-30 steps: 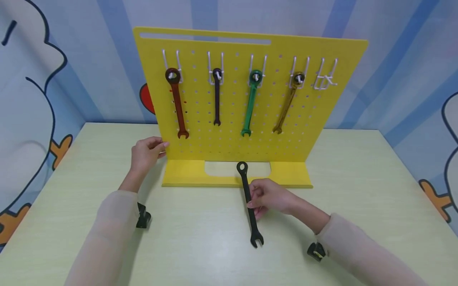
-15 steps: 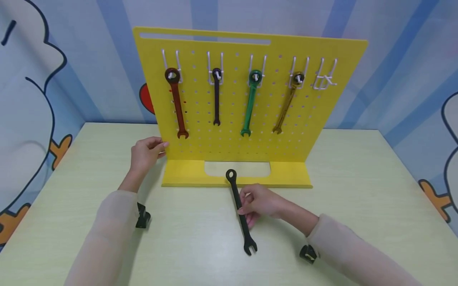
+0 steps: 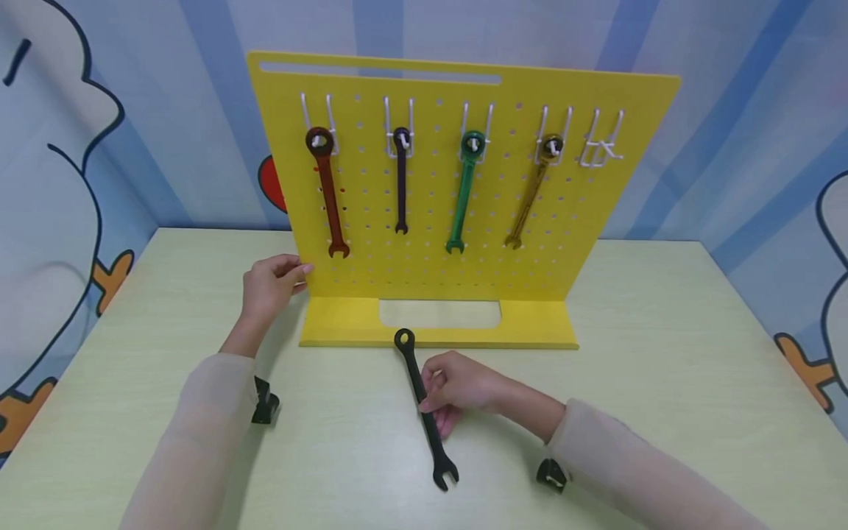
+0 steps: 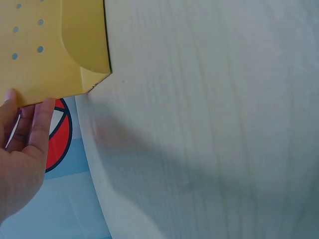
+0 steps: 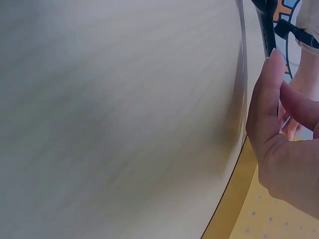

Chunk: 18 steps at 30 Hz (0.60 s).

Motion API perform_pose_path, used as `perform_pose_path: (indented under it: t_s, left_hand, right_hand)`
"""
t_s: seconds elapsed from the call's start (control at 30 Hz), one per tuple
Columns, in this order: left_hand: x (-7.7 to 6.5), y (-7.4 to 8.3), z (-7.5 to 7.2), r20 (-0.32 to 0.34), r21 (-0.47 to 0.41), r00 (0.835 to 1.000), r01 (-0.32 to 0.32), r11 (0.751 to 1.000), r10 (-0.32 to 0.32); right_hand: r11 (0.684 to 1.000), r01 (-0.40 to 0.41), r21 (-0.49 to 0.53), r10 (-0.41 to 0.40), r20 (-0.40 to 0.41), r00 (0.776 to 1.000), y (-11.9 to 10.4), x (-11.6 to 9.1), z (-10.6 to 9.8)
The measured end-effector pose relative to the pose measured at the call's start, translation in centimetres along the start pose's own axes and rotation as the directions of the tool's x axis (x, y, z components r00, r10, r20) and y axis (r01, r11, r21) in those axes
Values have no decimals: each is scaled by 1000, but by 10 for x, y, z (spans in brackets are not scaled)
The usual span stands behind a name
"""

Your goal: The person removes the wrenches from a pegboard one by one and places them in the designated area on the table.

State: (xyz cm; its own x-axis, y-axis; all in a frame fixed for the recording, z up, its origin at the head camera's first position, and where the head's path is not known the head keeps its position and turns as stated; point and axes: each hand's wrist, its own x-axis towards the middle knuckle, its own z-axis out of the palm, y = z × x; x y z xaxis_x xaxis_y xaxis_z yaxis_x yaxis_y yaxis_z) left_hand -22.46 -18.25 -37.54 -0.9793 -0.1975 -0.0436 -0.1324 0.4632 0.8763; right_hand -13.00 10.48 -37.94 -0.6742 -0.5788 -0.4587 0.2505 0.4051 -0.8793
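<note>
A black combination wrench (image 3: 414,375) is pinched mid-shaft between the thumb and fingers of my right hand (image 3: 464,386). Its ring end overlaps the front edge of the yellow pegboard's base in the head view, and its open end points toward me. My left hand (image 3: 265,291) grips the lower left edge of the yellow pegboard (image 3: 589,88), thumb on one side and fingers on the other, as the left wrist view also shows. On the board's hooks hang a red wrench (image 3: 330,195), a small dark wrench (image 3: 401,184), a green wrench (image 3: 464,191) and a gold wrench (image 3: 533,193).
The rightmost white hook (image 3: 601,153) on the board holds nothing. A cutout opens in the base (image 3: 338,324) of the stand. Under it all lies a pale table (image 3: 649,324), with a blue striped backdrop (image 3: 437,29) behind.
My right hand has moved left and toward me, carrying the black wrench away from the board. The left hand has stayed at the board's edge.
</note>
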Motion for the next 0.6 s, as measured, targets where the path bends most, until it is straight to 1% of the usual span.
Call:
perform_pose_path:
  t_s: [0.07, 0.1, 0.13, 0.17, 0.27, 0.3, 0.37, 0.4, 0.5, 0.6]
  left_hand:
    - [0, 0, -1, 9, -5, 1000, -13, 1000, 13]
    - [7, -10, 2, -3, 3, 1000, -21, 1000, 21]
    - [14, -19, 4, -11, 10, 999, -46, 999, 46]
    - [20, -27, 5, -9, 6, 999, -50, 999, 50]
    - [23, -30, 6, -10, 11, 998, -62, 998, 62]
    - [24, -31, 6, -17, 12, 998, -56, 998, 56]
    - [9, -12, 2, 1, -1, 1000, -24, 1000, 24]
    - [3, -4, 0, -5, 0, 1000, -8, 1000, 8]
    - [-1, 1, -1, -6, 4, 1000, -1, 1000, 1]
    - [-2, 2, -2, 11, 2, 1000, -19, 1000, 19]
  right_hand:
    - [1000, -9, 0, 9, 12, 1000, -2, 1, 4]
    - [1000, -13, 2, 13, 18, 1000, -2, 2, 6]
    - [1000, -16, 2, 16, 22, 1000, -3, 3, 9]
    - [1000, -20, 1, 20, 25, 999, -3, 4, 11]
    - [1000, -29, 11, 29, 31, 999, -5, 5, 17]
    - [999, -32, 13, 32, 31, 999, -6, 5, 18]
    - [999, -37, 15, 37, 32, 999, -7, 6, 21]
    - [999, -39, 18, 39, 32, 999, -7, 7, 23]
    - [998, -49, 29, 48, 30, 998, -7, 9, 26]
    - [998, -56, 38, 55, 29, 998, -7, 12, 29]
